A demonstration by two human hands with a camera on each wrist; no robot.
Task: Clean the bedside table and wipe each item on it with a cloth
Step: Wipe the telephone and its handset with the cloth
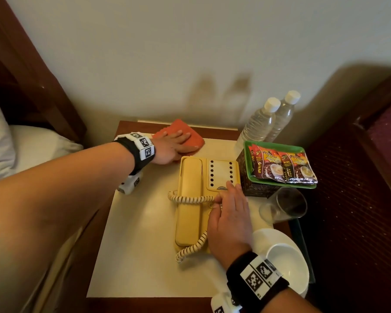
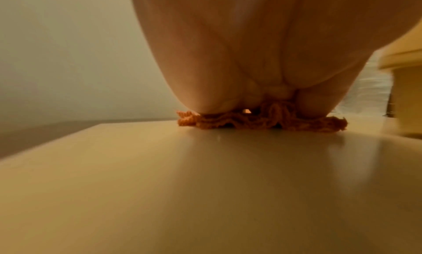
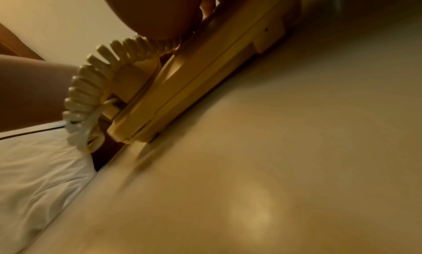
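Note:
An orange cloth (image 1: 186, 133) lies at the back of the cream bedside tabletop (image 1: 140, 245). My left hand (image 1: 175, 142) presses flat on it with straight fingers. From the left wrist view the palm (image 2: 251, 59) bears down on the bunched cloth (image 2: 262, 123). A yellow corded telephone (image 1: 190, 177) sits mid-table, handset in its cradle. My right hand (image 1: 227, 206) rests on its keypad side, the thumb by the coiled cord (image 1: 190, 198). The right wrist view shows the phone's side (image 3: 205, 77) and cord (image 3: 91, 88) on the tabletop (image 3: 285, 167).
Two water bottles (image 1: 264, 118) stand at the back right. In front of them is a green tray (image 1: 278, 185) with coffee sachets (image 1: 282, 168), then a tilted glass (image 1: 284, 204) and a white cup (image 1: 287, 265) on a saucer. A bed with pillow (image 1: 20, 145) borders the left.

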